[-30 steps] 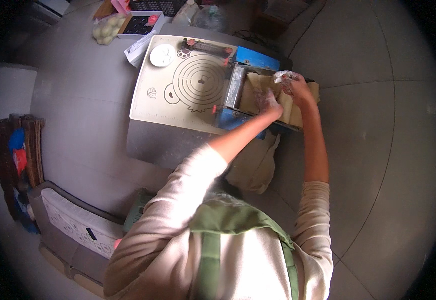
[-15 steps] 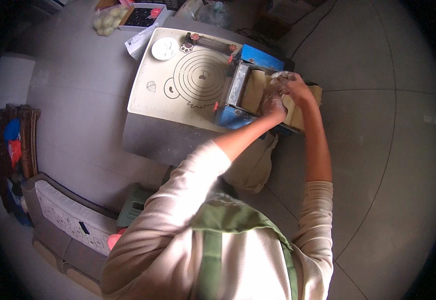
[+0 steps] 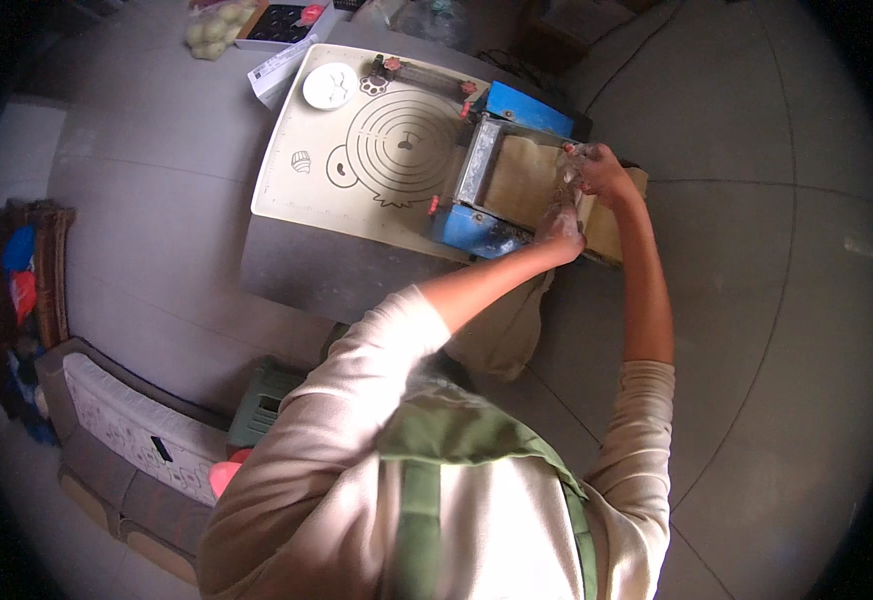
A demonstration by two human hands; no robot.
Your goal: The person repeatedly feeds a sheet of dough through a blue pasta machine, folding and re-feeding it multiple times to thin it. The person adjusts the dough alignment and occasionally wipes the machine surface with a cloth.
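A pale yellow dough sheet [image 3: 522, 180] lies in the open top of a blue and metal dough-rolling machine [image 3: 479, 232]. At the sheet's right edge, my left hand [image 3: 562, 230] is closed on the near part, its fingers floury. Farther back on the same edge, my right hand [image 3: 601, 174] is closed on the dough too, its fingertips white with flour. The fingers partly hide the edge between them. More yellow dough [image 3: 608, 228] hangs at the machine's right end, beyond my hands.
Left of the machine, a cream mat [image 3: 291, 190] with printed circles covers the dark table [image 3: 301, 265]. On it are a white bowl [image 3: 330, 87] of white powder and a dark roller part [image 3: 426, 77]. A green stool [image 3: 261, 405] stands near my left elbow.
Both hands have moved a little to the right, drawing the dough edge along. The sheet now spreads wider and flatter across the machine's top, where a fold showed before.
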